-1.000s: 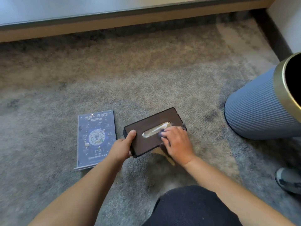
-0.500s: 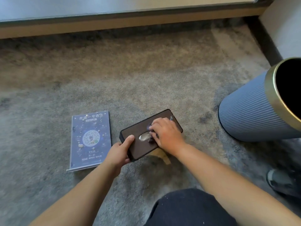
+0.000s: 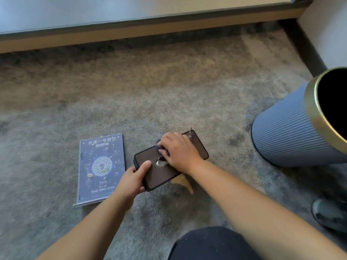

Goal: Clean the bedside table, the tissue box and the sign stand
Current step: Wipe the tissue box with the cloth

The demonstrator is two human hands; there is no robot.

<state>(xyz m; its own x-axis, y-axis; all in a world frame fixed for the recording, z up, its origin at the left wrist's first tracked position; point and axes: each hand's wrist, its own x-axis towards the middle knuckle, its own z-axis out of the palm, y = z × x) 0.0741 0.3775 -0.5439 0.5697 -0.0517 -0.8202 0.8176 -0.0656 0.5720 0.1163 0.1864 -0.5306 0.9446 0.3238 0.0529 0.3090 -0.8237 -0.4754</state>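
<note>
A dark brown tissue box point(image 3: 159, 175) lies flat on the grey carpet, a bit of tissue showing at its slot. My left hand point(image 3: 133, 180) grips the box's near left corner, thumb on top. My right hand point(image 3: 178, 151) presses a small dark blue cloth point(image 3: 161, 147) onto the box's top, over its far half; most of the cloth is hidden under the fingers. Left of the box, the blue sign stand point(image 3: 101, 167) lies flat on the carpet, printed face up.
A blue ribbed bin with a gold rim point(image 3: 293, 128) stands to the right. A step or platform edge point(image 3: 150, 30) runs along the far side. My dark-trousered knee point(image 3: 210, 244) and a shoe point(image 3: 330, 214) are near the bottom right.
My right hand with the cloth has slid from the box's right end toward its middle and left along the top. My left hand keeps its hold on the box's corner.
</note>
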